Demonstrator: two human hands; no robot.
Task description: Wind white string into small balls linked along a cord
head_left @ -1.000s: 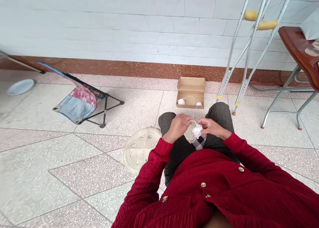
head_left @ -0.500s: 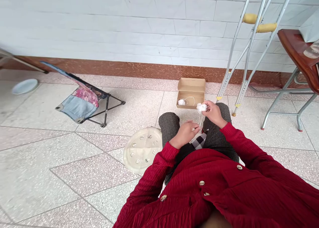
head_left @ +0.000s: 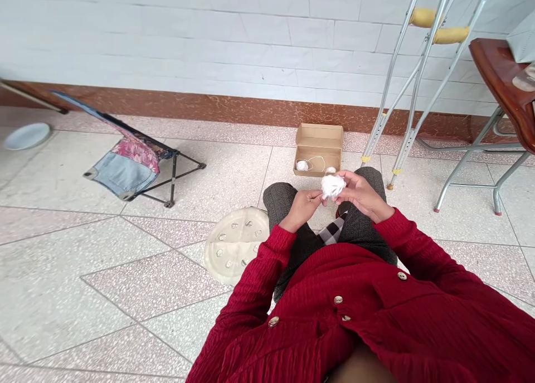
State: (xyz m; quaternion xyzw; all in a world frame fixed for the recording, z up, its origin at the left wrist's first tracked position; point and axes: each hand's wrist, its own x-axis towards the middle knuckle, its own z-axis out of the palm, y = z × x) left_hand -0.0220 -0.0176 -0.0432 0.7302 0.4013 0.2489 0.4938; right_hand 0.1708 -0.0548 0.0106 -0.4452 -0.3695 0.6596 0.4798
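A seated person, seen from their own head, looks down at their lap, where both bare hands hold a white yarn ball (head_left: 333,186) just above the knees. The right hand (head_left: 361,193) curves around the ball's right side with its fingers pressed on it, and the left hand (head_left: 303,207) meets the ball's lower left with its fingertips, so both grips are closed on the ball. The person wears a red cardigan (head_left: 334,310) with round buttons and grey tweed trousers (head_left: 281,199), and a checked cloth (head_left: 332,231) lies between the thighs. Just past the knees, on the tiled floor (head_left: 104,282), sits an open cardboard box (head_left: 318,132) holding two small white balls (head_left: 301,165), with a thin white thread (head_left: 317,159) looping between them. Left of the knees lies a round, pale plastic disc (head_left: 234,246) with small studs. Farther left are a low folding chair (head_left: 125,168) with a denim and floral seat and a pale plate (head_left: 27,136). To the right, a pair of metal crutches (head_left: 401,82) with yellow pads stands near the white tiled wall (head_left: 188,32), beside a metal-legged chair (head_left: 497,76) with a brown seat.
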